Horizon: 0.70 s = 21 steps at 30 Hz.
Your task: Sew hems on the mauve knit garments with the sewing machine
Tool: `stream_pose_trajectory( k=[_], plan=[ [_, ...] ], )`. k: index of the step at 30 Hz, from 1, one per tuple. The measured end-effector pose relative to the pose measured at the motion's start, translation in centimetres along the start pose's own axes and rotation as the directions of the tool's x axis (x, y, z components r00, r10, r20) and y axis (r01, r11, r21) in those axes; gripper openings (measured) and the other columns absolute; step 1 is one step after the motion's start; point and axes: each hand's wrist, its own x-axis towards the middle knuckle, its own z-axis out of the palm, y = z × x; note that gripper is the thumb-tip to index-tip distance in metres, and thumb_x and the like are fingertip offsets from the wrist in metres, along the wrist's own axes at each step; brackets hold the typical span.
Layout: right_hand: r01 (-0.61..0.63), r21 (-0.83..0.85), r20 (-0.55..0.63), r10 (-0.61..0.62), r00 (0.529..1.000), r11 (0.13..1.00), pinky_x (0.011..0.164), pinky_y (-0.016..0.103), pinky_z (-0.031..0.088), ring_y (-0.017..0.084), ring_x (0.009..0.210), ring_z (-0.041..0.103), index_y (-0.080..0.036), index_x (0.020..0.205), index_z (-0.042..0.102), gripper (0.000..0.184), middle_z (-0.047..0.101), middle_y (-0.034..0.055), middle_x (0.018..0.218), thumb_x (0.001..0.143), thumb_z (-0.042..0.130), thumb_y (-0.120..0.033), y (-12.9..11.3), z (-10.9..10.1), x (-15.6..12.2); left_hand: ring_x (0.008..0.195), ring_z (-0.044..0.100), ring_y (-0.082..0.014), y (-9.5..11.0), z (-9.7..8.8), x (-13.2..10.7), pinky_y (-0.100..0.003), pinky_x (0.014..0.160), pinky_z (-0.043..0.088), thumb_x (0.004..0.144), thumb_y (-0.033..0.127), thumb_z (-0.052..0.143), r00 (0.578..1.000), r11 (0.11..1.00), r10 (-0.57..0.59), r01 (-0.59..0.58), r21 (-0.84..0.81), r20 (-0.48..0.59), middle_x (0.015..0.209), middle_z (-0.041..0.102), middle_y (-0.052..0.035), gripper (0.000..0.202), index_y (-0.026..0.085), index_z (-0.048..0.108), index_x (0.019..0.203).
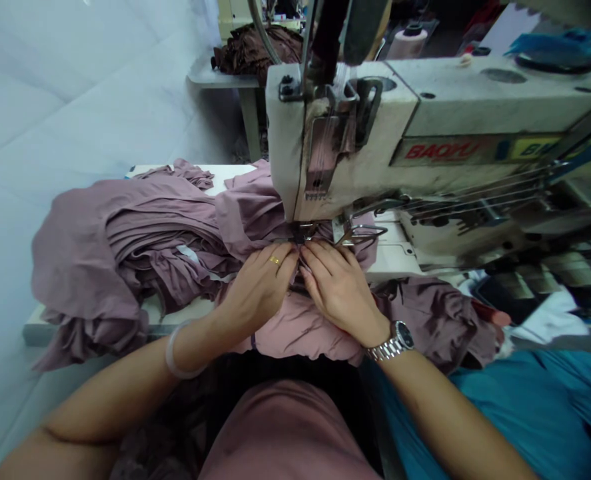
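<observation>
Both my hands are at the front of an industrial sewing machine [425, 100], close to its presser foot [302, 232]. My left hand [262, 280], with a ring on one finger, grips mauve-pink fabric [300, 327] just left of the needle area. Right beside it, my right hand [340, 283] has its fingers together on the same fabric, their tips near the foot. A small fold of cloth shows between the two hands. Part of the fabric hangs over the table's front edge; the stitching point is mostly hidden by my fingers.
Stacked mauve garment pieces [160, 220] cover the table's left side, against a white wall [75, 87]. Darker mauve cloth [435, 313] lies at the right, above teal fabric [540, 407]. Behind, a brown cloth pile [260, 50] and a thread cone [408, 45] stand.
</observation>
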Motion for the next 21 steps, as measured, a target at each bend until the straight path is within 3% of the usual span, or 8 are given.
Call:
stream_pose_trajectory(
  k=[5,13,21],
  plan=[
    [0.014,-0.003,-0.023,-0.014,1.0,1.0,0.099,0.043,0.041,0.026,0.118,0.053,-0.009,0.128,0.056,0.036,0.06,0.0126,0.131,0.096,0.046,-0.024,0.3,0.1,-0.1,0.116,0.056,-0.0269,-0.3,-0.1,0.1,-0.04,0.098,0.049,0.093,0.011,0.048,0.998,0.999,0.051,-0.051,0.0,-0.034,0.126,0.06,-0.0147,0.035,0.006,0.056,0.126],
    [0.072,0.189,-0.151,-0.043,0.988,0.979,0.092,0.038,0.046,0.021,0.107,0.055,-0.014,0.112,0.064,0.023,0.068,0.0087,0.112,0.092,0.053,-0.017,0.6,0.2,-0.7,0.104,0.064,-0.0206,-0.8,-0.6,0.0,-0.032,0.09,0.054,0.095,0.016,0.052,0.983,0.99,0.131,-0.135,-0.028,-0.127,0.114,0.067,-0.0085,0.02,0.012,0.064,0.111],
    [-0.007,0.197,-0.071,0.022,0.997,0.98,0.088,0.04,0.048,0.021,0.102,0.056,-0.014,0.111,0.066,0.024,0.068,0.0104,0.109,0.094,0.05,-0.018,0.4,-0.1,0.3,0.103,0.064,-0.0213,-0.8,-0.5,0.5,-0.035,0.09,0.055,0.097,0.023,0.052,0.987,0.992,0.076,-0.089,-0.087,-0.139,0.11,0.068,-0.01,0.02,0.011,0.063,0.108]
  ],
)
